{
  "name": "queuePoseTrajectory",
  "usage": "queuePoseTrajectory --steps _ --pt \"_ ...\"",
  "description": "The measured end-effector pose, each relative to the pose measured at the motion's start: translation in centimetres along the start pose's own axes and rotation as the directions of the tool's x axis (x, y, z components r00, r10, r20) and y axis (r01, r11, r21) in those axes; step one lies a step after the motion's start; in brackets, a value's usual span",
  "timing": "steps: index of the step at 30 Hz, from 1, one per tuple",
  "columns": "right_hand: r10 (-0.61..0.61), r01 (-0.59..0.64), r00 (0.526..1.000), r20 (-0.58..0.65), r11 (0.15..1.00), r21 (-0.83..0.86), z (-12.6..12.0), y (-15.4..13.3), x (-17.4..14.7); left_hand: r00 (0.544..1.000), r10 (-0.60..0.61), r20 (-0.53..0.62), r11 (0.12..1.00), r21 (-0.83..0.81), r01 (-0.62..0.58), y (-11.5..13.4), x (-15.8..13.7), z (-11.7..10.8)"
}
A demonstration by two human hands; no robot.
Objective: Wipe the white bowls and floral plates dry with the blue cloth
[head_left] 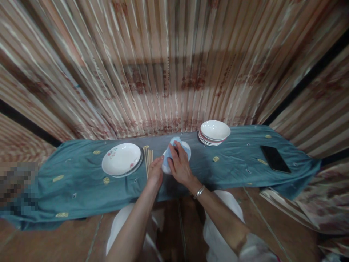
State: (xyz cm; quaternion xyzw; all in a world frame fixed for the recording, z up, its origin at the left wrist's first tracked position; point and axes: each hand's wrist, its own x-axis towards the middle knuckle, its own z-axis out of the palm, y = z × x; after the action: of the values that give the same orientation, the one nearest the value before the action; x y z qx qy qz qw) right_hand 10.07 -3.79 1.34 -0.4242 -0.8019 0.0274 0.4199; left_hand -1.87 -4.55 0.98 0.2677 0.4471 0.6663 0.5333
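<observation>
Near the table's front edge, my left hand [156,169] grips the left side of a small white dish [166,170]. Whether this dish is a bowl or a plate cannot be told, since cloth and fingers hide much of it. My right hand [180,165] is closed on a light blue cloth [186,147], pressing it against the dish. Just left of my left hand, several wooden chopsticks [148,158] lie side by side. Beyond them is a stack of white plates [122,160] with pink flower prints.
A stack of white bowls [215,130] with red bands stands at the back, right of my hands. Farther right lies a black tablet or phone [275,159]. Under everything is a teal tablecloth [231,174], with a pleated curtain [174,80] behind the table.
</observation>
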Motion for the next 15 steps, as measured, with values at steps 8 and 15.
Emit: queuePoseTrajectory --steps 8,15 --pt "-0.038 0.032 0.999 -0.036 0.990 -0.138 1.7 1.3 1.3 1.000 -0.023 -0.022 0.999 -0.023 0.022 -0.3 0.1 -0.4" --pt "0.157 -0.157 0.978 -0.140 0.988 0.011 2.6 4.2 1.2 0.997 -0.080 -0.002 0.996 -0.037 0.080 -0.5 -0.1 -0.6"
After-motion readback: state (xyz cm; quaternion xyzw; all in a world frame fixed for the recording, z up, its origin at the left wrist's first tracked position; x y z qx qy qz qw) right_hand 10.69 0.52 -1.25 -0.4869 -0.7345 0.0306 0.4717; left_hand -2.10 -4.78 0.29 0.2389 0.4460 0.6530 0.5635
